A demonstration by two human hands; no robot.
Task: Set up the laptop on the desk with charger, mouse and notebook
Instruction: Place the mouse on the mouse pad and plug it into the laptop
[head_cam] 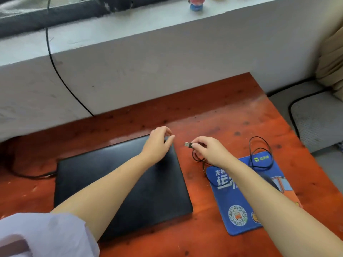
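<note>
A closed black laptop lies on the reddish wooden desk. My left hand grips the laptop's far right corner, fingers curled over its edge. My right hand pinches the silver USB plug of a black mouse cable, just right of that corner and a little above the desk. The cable loops back over a blue mouse pad. A dark mouse on the pad is mostly hidden behind my right forearm. A black cord runs in at the laptop's left side.
A white window ledge and wall run behind the desk, with a black cable hanging down to it. A small figurine stands on the ledge. Beyond the desk's right edge are a grey floor mat and beige cloth.
</note>
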